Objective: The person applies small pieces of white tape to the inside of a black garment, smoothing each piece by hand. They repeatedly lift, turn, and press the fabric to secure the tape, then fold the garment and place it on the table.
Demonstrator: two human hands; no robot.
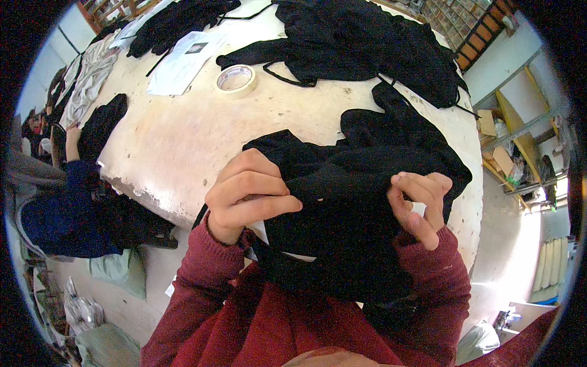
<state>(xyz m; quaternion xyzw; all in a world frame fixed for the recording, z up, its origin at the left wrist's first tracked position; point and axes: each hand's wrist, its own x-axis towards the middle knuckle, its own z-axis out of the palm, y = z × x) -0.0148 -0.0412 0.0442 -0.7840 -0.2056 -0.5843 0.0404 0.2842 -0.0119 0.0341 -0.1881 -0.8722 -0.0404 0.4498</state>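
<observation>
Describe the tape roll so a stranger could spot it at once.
On the big pale table, look beyond the person's left hand. Just right of the white sheet and on the near side of the large black garment lies the tape roll: a cream ring, unlike the flat sheet and rumpled dark cloth.

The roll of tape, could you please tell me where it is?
In the head view, the tape roll lies on the table, above and left of centre, just right of the white papers.
</observation>
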